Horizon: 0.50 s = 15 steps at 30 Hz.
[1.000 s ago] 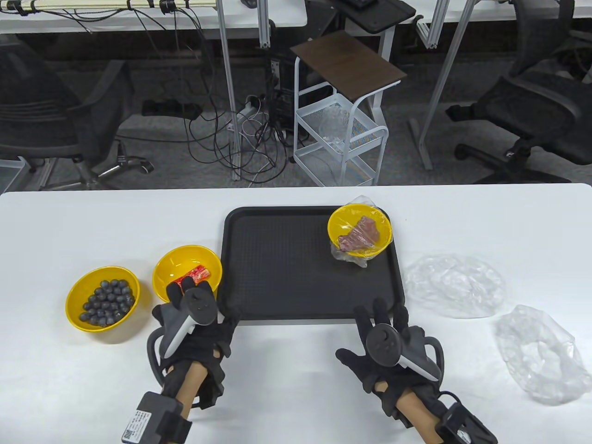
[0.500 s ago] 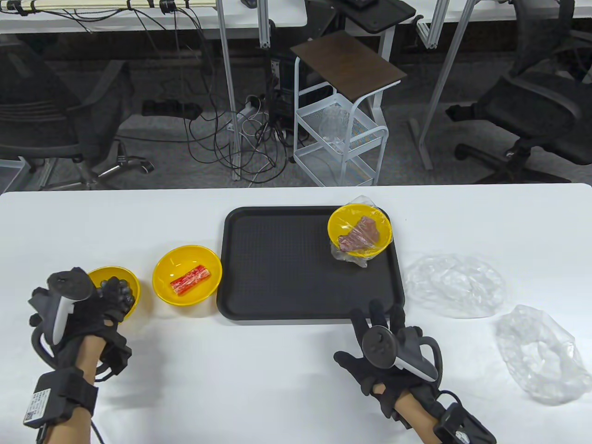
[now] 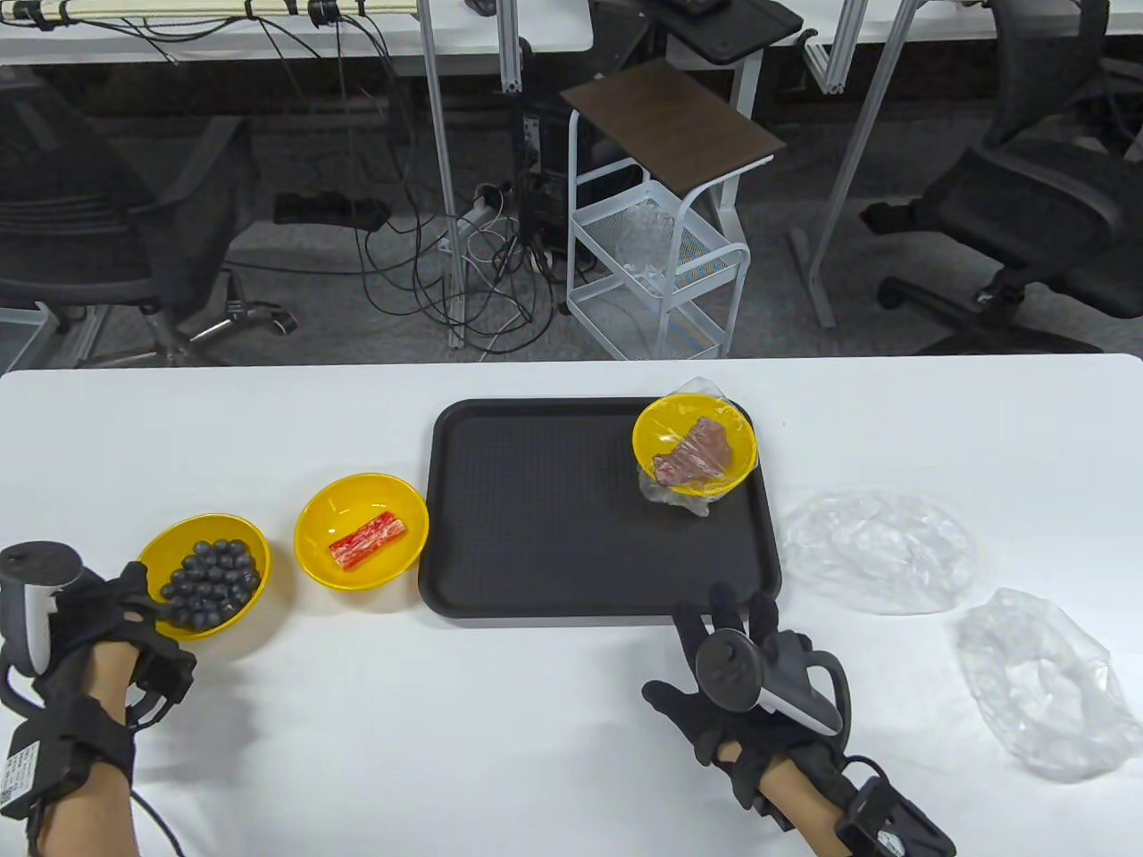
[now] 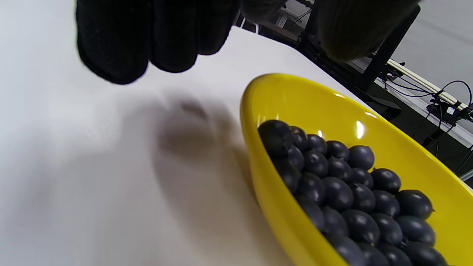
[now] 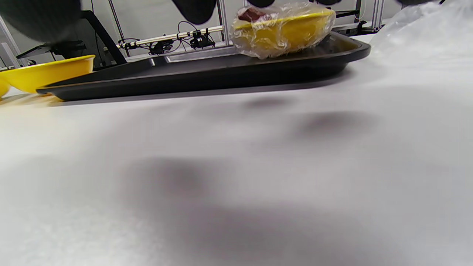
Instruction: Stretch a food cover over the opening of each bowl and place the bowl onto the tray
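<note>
We find the left hand loosely curled, empty, beside the uncovered blueberry bowl near the worktop's left edge. Right hand spread, idle. Risk: a one-sided lift tips berries out.

Beyond the white worktop lies a grey carpeted floor. A small white wire trolley with a dark brown wooden top stands just behind the worktop's far edge, a crumpled clear bag in its upper basket. Left of it, black cables sprawl over the floor round a power strip. Black mesh office chairs stand at the left and right. Aluminium-legged white tables line the back.
</note>
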Each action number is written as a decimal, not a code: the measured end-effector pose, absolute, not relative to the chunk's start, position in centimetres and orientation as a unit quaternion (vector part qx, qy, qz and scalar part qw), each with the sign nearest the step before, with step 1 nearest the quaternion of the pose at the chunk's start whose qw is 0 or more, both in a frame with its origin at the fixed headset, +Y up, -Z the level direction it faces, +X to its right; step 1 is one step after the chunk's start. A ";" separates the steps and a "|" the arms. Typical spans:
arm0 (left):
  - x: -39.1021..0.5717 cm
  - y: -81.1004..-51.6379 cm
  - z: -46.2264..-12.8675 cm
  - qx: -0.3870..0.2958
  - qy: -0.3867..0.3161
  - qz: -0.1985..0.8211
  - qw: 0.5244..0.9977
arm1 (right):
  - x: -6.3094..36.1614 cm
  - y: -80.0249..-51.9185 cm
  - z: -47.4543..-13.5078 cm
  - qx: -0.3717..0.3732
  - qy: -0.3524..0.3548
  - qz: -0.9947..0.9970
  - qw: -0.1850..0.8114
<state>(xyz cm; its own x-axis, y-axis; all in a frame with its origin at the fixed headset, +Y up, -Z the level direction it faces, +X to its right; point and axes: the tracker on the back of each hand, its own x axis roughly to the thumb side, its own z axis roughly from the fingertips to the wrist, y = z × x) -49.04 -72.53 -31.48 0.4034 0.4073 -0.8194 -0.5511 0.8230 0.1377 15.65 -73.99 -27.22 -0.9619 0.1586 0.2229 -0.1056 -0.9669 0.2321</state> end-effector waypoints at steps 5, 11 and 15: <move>-49.0 -73.7 -31.9 -0.083 0.464 0.316 0.823 | 15.6 -74.0 -27.2 0.123 0.109 0.984 0.066; -48.9 -74.5 -32.3 -0.090 0.467 0.321 0.819 | 15.7 -74.0 -27.2 0.122 0.107 0.984 0.068; -48.9 -74.7 -32.4 -0.081 0.471 0.322 0.817 | 15.7 -74.0 -27.2 0.122 0.107 0.984 0.068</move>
